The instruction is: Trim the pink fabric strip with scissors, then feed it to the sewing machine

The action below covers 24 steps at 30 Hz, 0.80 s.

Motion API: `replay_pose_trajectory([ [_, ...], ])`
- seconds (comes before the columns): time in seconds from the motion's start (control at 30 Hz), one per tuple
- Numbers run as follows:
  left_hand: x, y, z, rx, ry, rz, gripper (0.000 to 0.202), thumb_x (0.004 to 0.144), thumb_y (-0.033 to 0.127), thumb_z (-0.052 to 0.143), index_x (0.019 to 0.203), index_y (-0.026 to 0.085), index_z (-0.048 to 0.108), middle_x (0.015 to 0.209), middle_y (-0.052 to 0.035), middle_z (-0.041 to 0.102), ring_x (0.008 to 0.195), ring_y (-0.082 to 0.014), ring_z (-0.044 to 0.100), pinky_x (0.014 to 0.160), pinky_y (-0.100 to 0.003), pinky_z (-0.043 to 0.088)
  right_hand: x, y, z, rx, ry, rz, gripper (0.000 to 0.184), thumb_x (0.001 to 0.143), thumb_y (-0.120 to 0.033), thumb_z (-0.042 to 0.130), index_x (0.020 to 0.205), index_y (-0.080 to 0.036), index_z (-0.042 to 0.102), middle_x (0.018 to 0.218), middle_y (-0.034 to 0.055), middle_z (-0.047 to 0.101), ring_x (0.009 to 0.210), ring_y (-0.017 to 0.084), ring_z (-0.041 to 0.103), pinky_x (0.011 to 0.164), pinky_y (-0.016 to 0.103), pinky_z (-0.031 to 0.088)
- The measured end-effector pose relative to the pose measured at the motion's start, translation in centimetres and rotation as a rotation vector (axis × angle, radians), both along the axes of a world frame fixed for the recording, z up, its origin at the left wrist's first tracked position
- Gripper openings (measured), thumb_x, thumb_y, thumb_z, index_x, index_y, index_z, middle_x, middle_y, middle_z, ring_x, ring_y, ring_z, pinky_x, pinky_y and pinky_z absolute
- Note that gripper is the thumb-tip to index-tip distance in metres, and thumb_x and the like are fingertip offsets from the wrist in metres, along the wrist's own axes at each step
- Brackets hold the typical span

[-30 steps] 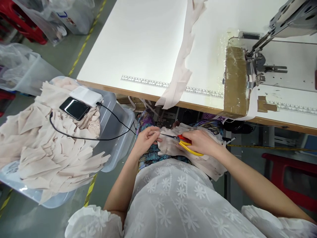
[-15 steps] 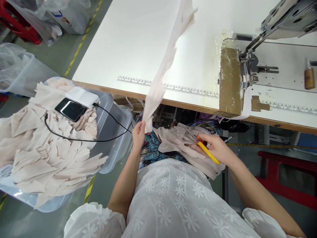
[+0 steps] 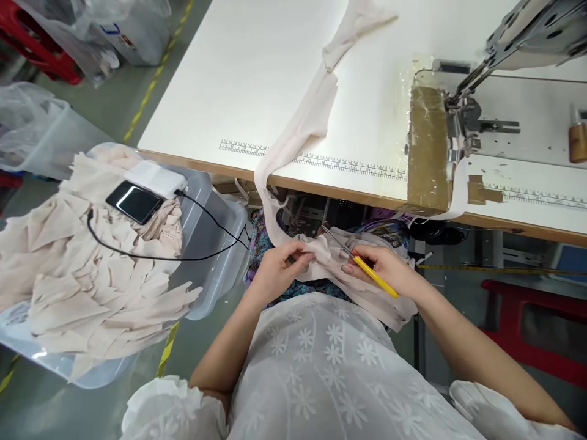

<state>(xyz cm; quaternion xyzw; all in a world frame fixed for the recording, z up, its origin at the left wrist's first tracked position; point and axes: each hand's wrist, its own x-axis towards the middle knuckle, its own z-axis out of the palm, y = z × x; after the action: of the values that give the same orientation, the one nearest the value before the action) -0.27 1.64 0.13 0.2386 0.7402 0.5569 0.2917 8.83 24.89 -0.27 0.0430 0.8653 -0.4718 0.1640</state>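
With the left hand [image 3: 279, 269] pinching the beige fabric piece [image 3: 321, 260] on the lap below the bench [image 3: 257, 79] edge and the right hand [image 3: 380, 269] closed on the yellow-handled snips [image 3: 355, 260], the cut likely goes cleanest with the cloth held taut at the blades.

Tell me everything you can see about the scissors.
The scissors are small thread snips with a yellow handle and thin, silvery metal blades ending in a fine point. The right hand grips the handle, which sticks out toward the wrist. They lie at a slant over the lap, tip up and to the left, just above the beige fabric that the left hand pinches. Whether the blades are parted is unclear.
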Motion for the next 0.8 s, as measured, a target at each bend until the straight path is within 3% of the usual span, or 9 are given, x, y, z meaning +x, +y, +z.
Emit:
replay_pose_trajectory([
  [0.07,-0.3,-0.2,0.3,-0.086,0.201,0.069,0.028,0.093,0.042,0.058,0.082,0.019,0.067,0.088,-0.0054,0.061,0.073,-0.0129,0.057,0.057,-0.021,0.044,-0.1,0.3,0.1,-0.025,-0.029,0.041,0.060,0.083,-0.078,0.054,0.066,-0.022,0.039,0.062,-0.0036,0.034,0.057,0.014,0.033,0.052,0.027,0.025],
  [0.13,-0.5,-0.4,0.4,-0.088,0.249,0.105,0.032,0.092,0.045,0.060,0.075,0.018,0.065,0.096,-0.0068,0.062,0.069,-0.0113,0.056,0.055,-0.022,0.043,-0.3,0.4,0.1,-0.055,-0.060,0.100,0.059,0.084,-0.077,0.054,0.068,-0.022,0.040,0.064,-0.0035,0.035,0.058,0.014,0.033,0.052,0.027,0.025],
  [0.2,-0.7,-0.5,0.3,-0.055,0.075,0.091,0.035,0.091,0.050,0.060,0.077,0.018,0.064,0.091,-0.0067,0.066,0.058,-0.0097,0.055,0.052,-0.023,0.045,-0.6,0.5,0.2,-0.076,-0.077,0.170,0.057,0.087,-0.075,0.052,0.070,-0.022,0.042,0.065,-0.0036,0.037,0.058,0.014,0.033,0.052,0.027,0.026],
  [0.27,-0.7,-0.5,0.4,-0.016,-0.197,0.061,0.037,0.089,0.055,0.060,0.083,0.018,0.064,0.070,-0.0035,0.067,0.048,-0.0110,0.056,0.048,-0.023,0.046,-1.1,0.5,0.3,-0.071,-0.067,0.232,0.054,0.090,-0.073,0.049,0.072,-0.022,0.043,0.065,-0.0036,0.038,0.058,0.014,0.034,0.053,0.027,0.026],
  [0.33,-0.8,-0.5,0.4,0.023,-0.417,0.061,0.041,0.084,0.058,0.065,0.088,0.018,0.064,0.058,-0.0018,0.065,0.048,-0.0149,0.062,0.048,-0.023,0.049,-1.7,0.4,0.5,-0.049,-0.039,0.286,0.053,0.092,-0.071,0.046,0.073,-0.022,0.041,0.065,-0.0036,0.038,0.057,0.014,0.035,0.052,0.027,0.026],
  [0.4,-0.9,-0.4,0.4,0.068,-0.522,0.099,0.045,0.078,0.060,0.071,0.087,0.017,0.064,0.060,-0.0033,0.068,0.053,-0.0180,0.067,0.052,-0.024,0.053,-2.2,0.4,0.6,-0.047,-0.027,0.334,0.053,0.093,-0.070,0.044,0.072,-0.022,0.039,0.064,-0.0037,0.037,0.057,0.014,0.034,0.051,0.027,0.026],
  [0.63,-1.0,-0.3,-0.1,0.102,-0.580,0.168,0.048,0.072,0.060,0.076,0.084,0.015,0.065,0.061,-0.0046,0.069,0.054,-0.0187,0.069,0.054,-0.025,0.056,-3.3,0.3,0.7,-0.124,-0.091,0.410,0.055,0.093,-0.071,0.043,0.069,-0.022,0.038,0.061,-0.0046,0.034,0.054,0.012,0.030,0.049,0.026,0.025],
  [0.8,-1.1,-0.4,-0.4,0.086,-0.551,0.179,0.048,0.072,0.061,0.075,0.082,0.015,0.064,0.058,-0.0048,0.069,0.055,-0.0201,0.070,0.053,-0.025,0.055,-3.3,0.1,1.0,0.062,-0.053,0.400,0.057,0.091,-0.074,0.042,0.068,-0.023,0.041,0.059,-0.0028,0.040,0.051,0.014,0.036,0.050,0.028,0.024],
])
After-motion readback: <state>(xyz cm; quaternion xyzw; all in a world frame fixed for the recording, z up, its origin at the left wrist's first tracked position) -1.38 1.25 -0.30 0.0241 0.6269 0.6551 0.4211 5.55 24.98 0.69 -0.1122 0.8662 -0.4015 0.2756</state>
